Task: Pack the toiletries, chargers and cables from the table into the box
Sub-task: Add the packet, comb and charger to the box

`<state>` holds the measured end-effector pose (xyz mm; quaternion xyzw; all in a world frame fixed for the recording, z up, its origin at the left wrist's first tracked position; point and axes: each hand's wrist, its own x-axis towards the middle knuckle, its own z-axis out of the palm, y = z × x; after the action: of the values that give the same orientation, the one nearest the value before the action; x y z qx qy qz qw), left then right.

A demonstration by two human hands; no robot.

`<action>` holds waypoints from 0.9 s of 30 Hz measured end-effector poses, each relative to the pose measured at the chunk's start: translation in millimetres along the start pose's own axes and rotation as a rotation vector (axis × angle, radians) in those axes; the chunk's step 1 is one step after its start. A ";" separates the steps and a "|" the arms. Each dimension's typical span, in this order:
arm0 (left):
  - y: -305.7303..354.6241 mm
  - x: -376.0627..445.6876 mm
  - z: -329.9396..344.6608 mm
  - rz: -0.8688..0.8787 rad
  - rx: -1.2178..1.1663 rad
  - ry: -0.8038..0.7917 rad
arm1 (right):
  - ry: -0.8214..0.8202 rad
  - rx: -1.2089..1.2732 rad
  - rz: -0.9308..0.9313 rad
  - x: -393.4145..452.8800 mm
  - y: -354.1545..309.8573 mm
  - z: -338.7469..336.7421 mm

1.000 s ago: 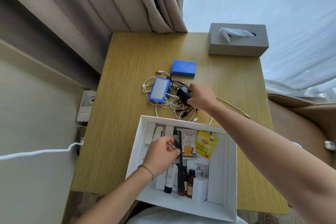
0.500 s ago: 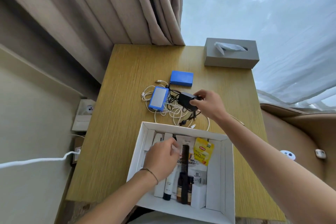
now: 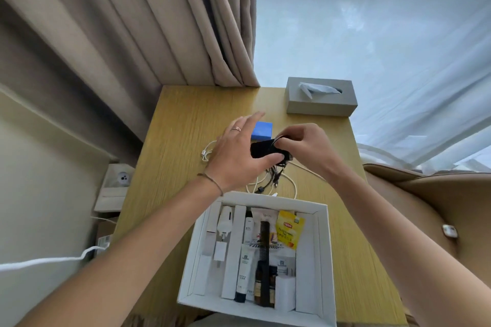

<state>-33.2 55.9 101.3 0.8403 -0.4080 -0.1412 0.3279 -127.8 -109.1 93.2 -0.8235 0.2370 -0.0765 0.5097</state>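
My right hand (image 3: 305, 148) pinches the top of a black charger (image 3: 261, 148), held above the wooden table (image 3: 180, 167); its black cable (image 3: 276, 178) dangles below. Beside it, my left hand (image 3: 236, 151) has straight fingers, and its thumb touches the charger's lower edge. A blue block (image 3: 263, 129) lies just behind, partly hidden. White cables (image 3: 288, 183) sprawl on the table under my hands. At the front stands the white box (image 3: 322, 247), holding a black comb (image 3: 263, 247), a yellow tea packet (image 3: 289, 231), tubes, small bottles and a white plug (image 3: 224, 223).
A grey tissue box (image 3: 321, 95) stands at the table's far right corner. Beige curtains (image 3: 159, 34) hang behind the table. A wall socket (image 3: 119, 178) and a white cord (image 3: 53, 260) are on the left, and a tan armchair (image 3: 430, 207) on the right.
My left hand left the box and rose to the black charger. My right hand lifted the charger off the cable pile. The camera tilted up.
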 end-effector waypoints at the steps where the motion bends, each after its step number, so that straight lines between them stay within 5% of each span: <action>1: 0.6 2.4 -2.4 -0.051 -0.044 -0.081 | -0.030 -0.008 -0.015 -1.9 -4.2 -1.0; 9: -18.4 -26.6 -8.3 -0.262 -0.729 -0.339 | -0.430 0.419 0.075 -12.7 1.0 -27.3; 22: -22.9 -63.0 -33.0 -0.097 -0.994 -0.350 | -0.066 0.389 0.009 -12.2 10.0 31.8; 27: -26.2 -63.4 -32.5 -0.364 -1.074 -0.033 | -0.099 0.163 0.028 -23.2 18.0 53.3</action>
<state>-41.0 131.3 106.2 0.6102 -0.1326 -0.3961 0.6732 -134.1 -62.0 55.1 -0.7787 0.2161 -0.0478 0.5871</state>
